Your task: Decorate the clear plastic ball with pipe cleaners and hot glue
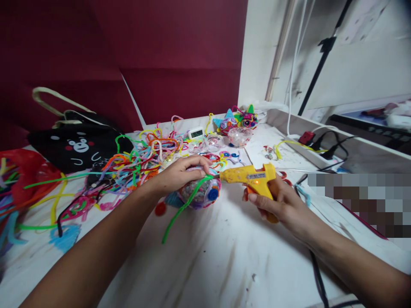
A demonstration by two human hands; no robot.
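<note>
In my right hand [272, 201] is a yellow hot glue gun [248, 174], my fingers wrapped round its handle and trigger. Its nozzle points left, right beside the fingertips of my left hand [184, 171]. Those fingers are closed on the end of a green pipe cleaner [187, 203] on top of a round, fish-like ornament [195, 192]. The ornament has a clear, glittery body, a blue button eye [212, 195] and a blue tail [173, 200]. The pipe cleaner's free end hangs down across its front. My left hand hides part of the ornament's top.
Tangled colourful pipe cleaners [150, 149] cover the table's left and back. Behind them stand a black bag [78, 145] and a small digital timer [195, 133]. Decorated ornaments [229, 122] and a clear ball [240, 137] sit at the back. A power strip [308, 152] with cables lies right.
</note>
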